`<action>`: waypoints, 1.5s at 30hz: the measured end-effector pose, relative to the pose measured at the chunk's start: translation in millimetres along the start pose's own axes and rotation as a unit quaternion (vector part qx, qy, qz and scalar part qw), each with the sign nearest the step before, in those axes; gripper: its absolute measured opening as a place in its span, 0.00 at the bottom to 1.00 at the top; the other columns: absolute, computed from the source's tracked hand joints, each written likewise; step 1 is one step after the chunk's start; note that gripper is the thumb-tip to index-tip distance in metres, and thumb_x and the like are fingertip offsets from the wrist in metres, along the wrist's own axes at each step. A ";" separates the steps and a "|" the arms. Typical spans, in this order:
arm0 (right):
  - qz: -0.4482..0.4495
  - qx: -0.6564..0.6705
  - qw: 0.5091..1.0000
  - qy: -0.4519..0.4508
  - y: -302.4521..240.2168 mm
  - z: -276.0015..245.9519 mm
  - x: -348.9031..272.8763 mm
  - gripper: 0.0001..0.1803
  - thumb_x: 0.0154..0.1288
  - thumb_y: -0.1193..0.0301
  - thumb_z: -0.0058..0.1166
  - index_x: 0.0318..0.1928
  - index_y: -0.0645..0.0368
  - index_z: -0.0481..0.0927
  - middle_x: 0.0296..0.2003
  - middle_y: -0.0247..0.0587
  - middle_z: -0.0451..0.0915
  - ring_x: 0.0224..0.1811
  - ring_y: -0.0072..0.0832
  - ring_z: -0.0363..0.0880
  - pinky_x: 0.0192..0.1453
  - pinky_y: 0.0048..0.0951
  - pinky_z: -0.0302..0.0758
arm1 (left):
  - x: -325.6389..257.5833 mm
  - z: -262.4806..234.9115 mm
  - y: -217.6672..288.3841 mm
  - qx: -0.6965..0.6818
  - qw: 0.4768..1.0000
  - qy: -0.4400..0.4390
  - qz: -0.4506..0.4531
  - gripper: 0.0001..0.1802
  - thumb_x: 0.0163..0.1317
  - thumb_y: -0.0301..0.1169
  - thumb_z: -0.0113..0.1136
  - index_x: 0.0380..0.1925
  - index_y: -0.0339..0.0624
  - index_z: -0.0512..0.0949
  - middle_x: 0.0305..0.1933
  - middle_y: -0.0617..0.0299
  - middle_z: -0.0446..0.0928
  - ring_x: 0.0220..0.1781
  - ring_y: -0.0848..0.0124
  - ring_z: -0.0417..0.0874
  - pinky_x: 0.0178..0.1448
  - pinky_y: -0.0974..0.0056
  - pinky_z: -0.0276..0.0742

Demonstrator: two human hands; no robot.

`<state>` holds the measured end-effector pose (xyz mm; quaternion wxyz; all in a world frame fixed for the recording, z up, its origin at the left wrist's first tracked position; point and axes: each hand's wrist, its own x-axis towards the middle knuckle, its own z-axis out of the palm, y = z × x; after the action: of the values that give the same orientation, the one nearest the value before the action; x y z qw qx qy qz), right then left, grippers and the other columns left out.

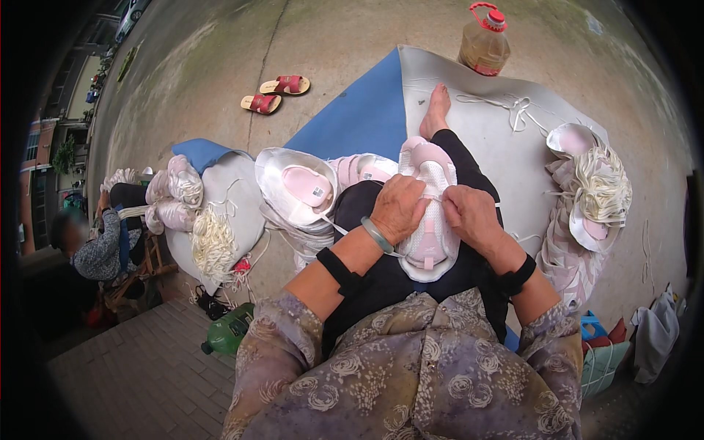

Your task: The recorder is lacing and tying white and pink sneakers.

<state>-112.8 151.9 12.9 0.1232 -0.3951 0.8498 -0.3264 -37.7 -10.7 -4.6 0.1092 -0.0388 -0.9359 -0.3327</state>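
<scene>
A pink and white shoe upper (pixel 427 246) lies lengthwise over my lap, its pale sole side turned partly out of sight. My left hand (pixel 400 207) is closed at its left edge, with a greenish bangle on the wrist. From the other side my right hand (pixel 471 214) is closed too, thumb and finger pinched together. A thin white shoelace (pixel 433 196) seems to run between the two pinches across the upper; the fingertips partly hide it. Beside my left knee sits a stack of similar white and pink uppers (pixel 297 189).
Bundled uppers with cream laces (pixel 600 192) pile up at the right on a grey-white sheet (pixel 484 103). A red-capped jug (pixel 485 45) stands beyond it. Red slippers (pixel 286 85) lie ahead. At far left another person (pixel 99 246) sits near more uppers. A green bottle (pixel 229 330) lies lower left.
</scene>
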 end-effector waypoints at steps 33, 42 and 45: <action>0.061 0.063 0.992 -0.090 4.3 1.7 8.4 0.05 0.53 0.72 0.48 0.27 0.60 0.73 0.24 0.49 0.75 0.27 0.45 0.76 0.31 0.41 0.71 | -2.8 2.1 -7.6 -0.045 0.999 0.007 -0.020 0.11 0.49 0.28 0.59 0.31 0.37 0.70 0.31 0.54 0.72 0.35 0.55 0.72 0.41 0.58 0.68; 0.016 0.151 0.986 -0.062 17.0 9.0 8.3 0.05 0.54 0.71 0.49 0.28 0.60 0.73 0.25 0.48 0.75 0.28 0.45 0.75 0.32 0.36 0.70 | -5.5 -1.4 -3.9 -0.044 0.998 0.002 -0.034 0.12 0.48 0.29 0.59 0.32 0.38 0.71 0.32 0.54 0.72 0.36 0.57 0.73 0.42 0.59 0.69; 0.064 0.236 0.968 -0.046 16.8 11.4 5.2 0.05 0.55 0.72 0.50 0.29 0.61 0.72 0.25 0.47 0.75 0.29 0.44 0.75 0.33 0.35 0.70 | -5.6 -5.4 2.0 -0.028 0.999 0.014 -0.021 0.13 0.47 0.28 0.60 0.33 0.38 0.72 0.31 0.54 0.73 0.36 0.57 0.73 0.41 0.60 0.69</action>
<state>-120.8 150.8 -6.4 0.2728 -0.3139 0.7656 -0.4908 -31.0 -12.6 -0.6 0.1138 -0.0174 -0.9251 -0.3618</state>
